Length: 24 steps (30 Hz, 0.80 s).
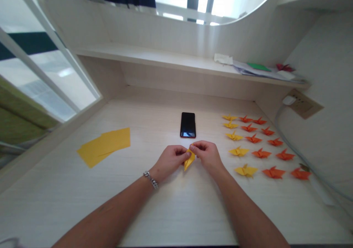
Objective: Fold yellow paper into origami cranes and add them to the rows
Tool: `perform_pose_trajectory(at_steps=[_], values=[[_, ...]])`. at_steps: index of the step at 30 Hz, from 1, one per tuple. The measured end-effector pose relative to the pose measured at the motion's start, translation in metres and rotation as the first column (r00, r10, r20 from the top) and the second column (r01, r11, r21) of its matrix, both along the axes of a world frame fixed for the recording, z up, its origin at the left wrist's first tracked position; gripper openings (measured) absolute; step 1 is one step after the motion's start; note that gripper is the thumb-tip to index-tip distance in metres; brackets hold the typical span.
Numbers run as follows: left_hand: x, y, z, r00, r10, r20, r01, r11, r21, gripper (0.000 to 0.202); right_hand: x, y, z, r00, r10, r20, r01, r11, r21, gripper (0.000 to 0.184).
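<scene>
Paper folding in progress on a pale tabletop (138, 207).
Loose yellow sheets (104, 145) lie at far left. The left hand (169, 160), a bracelet at its wrist, has its grip closed on the folded yellow paper (189, 160), held at centre just in front of a dark phone (188, 124). The right hand (208, 155) pinches the paper's top in a tight grip. Rows of yellow cranes (238, 151) and orange cranes (261, 153) line the right side.

Bare desk (171, 207) near; phone (188, 124) ahead, cranes (255, 145) right.
</scene>
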State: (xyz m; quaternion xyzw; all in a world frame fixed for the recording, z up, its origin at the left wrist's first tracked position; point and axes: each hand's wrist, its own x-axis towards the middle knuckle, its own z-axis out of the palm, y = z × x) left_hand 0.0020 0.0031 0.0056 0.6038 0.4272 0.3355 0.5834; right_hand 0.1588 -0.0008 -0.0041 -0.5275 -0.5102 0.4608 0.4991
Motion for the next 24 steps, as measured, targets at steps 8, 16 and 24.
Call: perform_pose_trajectory(at_steps=[8, 16, 24], values=[[0.0001, -0.0014, -0.0002, 0.998, -0.022, -0.055, 0.023, 0.999, 0.027, 0.022, 0.0025, -0.0004, 0.0012, 0.998, -0.030, -0.061, 0.028, 0.999, -0.034, 0.020], [0.0020, -0.0018, 0.0011, 0.999, -0.033, 0.038, 0.035, 0.999, -0.036, 0.024, 0.0000, 0.0007, 0.0001, 0.995, -0.064, -0.071, 0.066, 0.997, 0.027, 0.021], [0.0013, 0.0025, -0.0049, 0.982, 0.129, 0.141, -0.120, 0.990, -0.070, 0.031, -0.0049, -0.0016, -0.0054, 0.990, 0.041, -0.136, -0.056, 0.993, -0.105, 0.037]])
